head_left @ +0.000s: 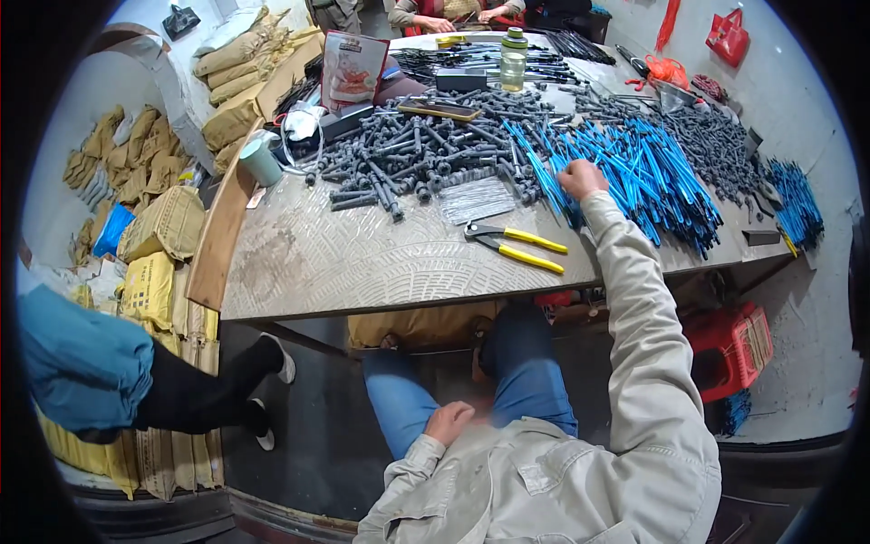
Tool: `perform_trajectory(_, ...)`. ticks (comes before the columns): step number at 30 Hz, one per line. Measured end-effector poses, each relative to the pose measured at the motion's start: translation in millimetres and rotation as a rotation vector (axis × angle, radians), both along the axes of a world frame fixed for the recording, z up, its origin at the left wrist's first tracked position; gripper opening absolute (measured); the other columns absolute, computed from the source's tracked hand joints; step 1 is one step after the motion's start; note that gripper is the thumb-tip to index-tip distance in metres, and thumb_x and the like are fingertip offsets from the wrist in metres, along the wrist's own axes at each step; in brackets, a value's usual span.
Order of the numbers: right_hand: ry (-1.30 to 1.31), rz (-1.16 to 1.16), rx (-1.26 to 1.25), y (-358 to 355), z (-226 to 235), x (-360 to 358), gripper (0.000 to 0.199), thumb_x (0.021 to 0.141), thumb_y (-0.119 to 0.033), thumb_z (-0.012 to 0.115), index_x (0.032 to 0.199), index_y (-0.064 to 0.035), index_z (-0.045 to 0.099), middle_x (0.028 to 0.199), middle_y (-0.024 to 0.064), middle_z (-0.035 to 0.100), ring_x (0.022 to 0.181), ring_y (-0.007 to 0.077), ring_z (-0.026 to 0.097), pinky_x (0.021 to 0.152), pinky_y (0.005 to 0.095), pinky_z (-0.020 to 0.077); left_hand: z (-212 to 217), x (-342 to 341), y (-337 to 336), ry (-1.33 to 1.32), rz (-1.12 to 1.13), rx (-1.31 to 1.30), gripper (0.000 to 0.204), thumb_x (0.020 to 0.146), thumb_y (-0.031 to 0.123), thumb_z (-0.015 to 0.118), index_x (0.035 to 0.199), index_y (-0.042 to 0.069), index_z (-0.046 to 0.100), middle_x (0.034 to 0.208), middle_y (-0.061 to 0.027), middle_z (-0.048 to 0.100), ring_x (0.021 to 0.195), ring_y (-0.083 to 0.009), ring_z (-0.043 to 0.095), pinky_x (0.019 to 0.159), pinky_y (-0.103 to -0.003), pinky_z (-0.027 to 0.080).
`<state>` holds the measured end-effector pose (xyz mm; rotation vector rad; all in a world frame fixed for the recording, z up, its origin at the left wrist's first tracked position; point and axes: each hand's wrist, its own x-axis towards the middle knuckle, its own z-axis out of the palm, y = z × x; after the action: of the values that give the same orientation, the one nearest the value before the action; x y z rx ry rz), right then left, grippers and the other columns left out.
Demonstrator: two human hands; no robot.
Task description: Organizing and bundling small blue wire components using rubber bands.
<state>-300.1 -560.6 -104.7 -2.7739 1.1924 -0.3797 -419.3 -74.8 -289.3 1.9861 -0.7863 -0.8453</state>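
Observation:
My right hand reaches over the table onto the left edge of a pile of thin blue rods with black ends. Its fingers are curled down among the rods; what they grip is hidden. My left hand lies in my lap, fingers loosely curled, with nothing seen in it. Nearer to me than the right hand lie pliers with yellow handles. Left of them is a flat bundle of clear, thin strips. A broad heap of dark grey bolt-like pieces spreads further left.
The table also bears a green-capped bottle, a phone, a standing pouch and a pale cup. More grey pieces lie right. A person in teal stands left; another person's hands work opposite. A red stool stands right.

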Motion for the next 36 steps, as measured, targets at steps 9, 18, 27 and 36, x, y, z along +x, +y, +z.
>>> perform_trajectory(9,-0.661,0.157,-0.16,41.7,37.9,-65.7,0.019,0.085,-0.02,0.056,0.081,-0.0035,0.064,0.059,0.0043,0.056,0.048,0.0158,0.046,0.046,0.0281,0.0369,132.7,65.4,-71.0,0.139,0.009,-0.443,0.012,0.082,0.004,0.055,0.088,-0.002,0.064,0.079,-0.0073,0.065,0.067,-0.0149,0.057,0.064,-0.022,0.045)
perform_trajectory(18,-0.893,0.54,0.806,131.7,39.8,-97.7,0.013,0.088,-0.009,0.05,0.084,-0.0011,0.06,0.063,-0.0013,0.051,0.051,0.0057,0.038,0.047,0.0192,0.0308,199.7,156.6,-103.6,0.412,0.344,-1.053,0.045,0.089,0.007,0.051,0.13,-0.005,0.038,0.123,-0.0159,0.051,0.11,-0.0223,0.05,0.097,-0.03,0.036)
perform_trajectory(27,-0.604,0.718,1.673,280.6,-4.6,-89.6,0.013,0.084,-0.006,0.054,0.095,0.0002,0.058,0.073,0.0038,0.059,0.056,0.0096,0.049,0.053,0.019,0.0397,214.7,132.4,-89.6,0.517,0.452,-1.068,0.033,0.089,0.016,0.056,0.117,-0.001,0.05,0.099,-0.0105,0.06,0.089,-0.0175,0.056,0.081,-0.026,0.044)
perform_trajectory(36,-0.652,0.677,1.288,297.3,1.6,-86.0,0.015,0.084,0.0,0.054,0.098,0.0015,0.052,0.073,0.007,0.061,0.058,0.0114,0.059,0.052,0.0214,0.0473,196.7,122.6,-92.2,0.598,0.76,-1.249,0.016,0.083,0.005,0.062,0.097,0.007,0.054,0.084,-0.0012,0.058,0.068,-0.008,0.051,0.06,-0.018,0.038)
